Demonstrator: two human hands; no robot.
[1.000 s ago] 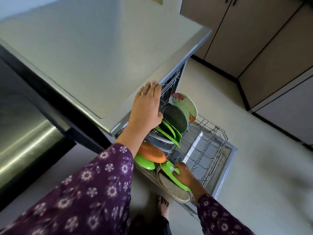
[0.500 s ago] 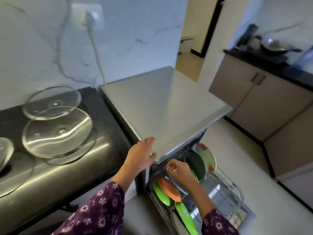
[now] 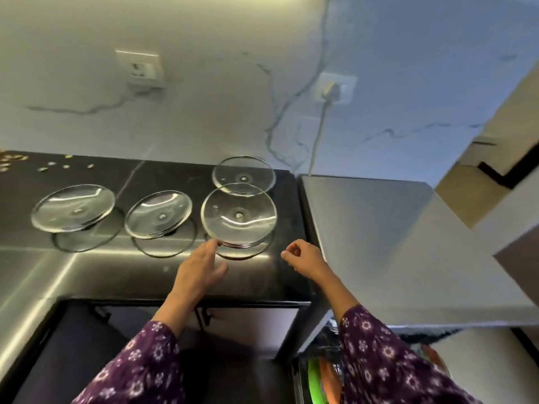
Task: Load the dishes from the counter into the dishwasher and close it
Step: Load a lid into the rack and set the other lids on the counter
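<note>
While left hand [image 3: 201, 266] lies spread, fingertips at glass lid [image 3: 239, 217] rim | right hand [image 3: 303, 257] curled, empty

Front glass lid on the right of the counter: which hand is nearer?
Left. The left hand has fingertips at the front-left rim of the glass lid; the right hand hovers apart, off its front-right, fingers curled, empty.

Soft dim light, countertop [image 3: 87, 275] glare, wide-angle edge distortion.
</note>
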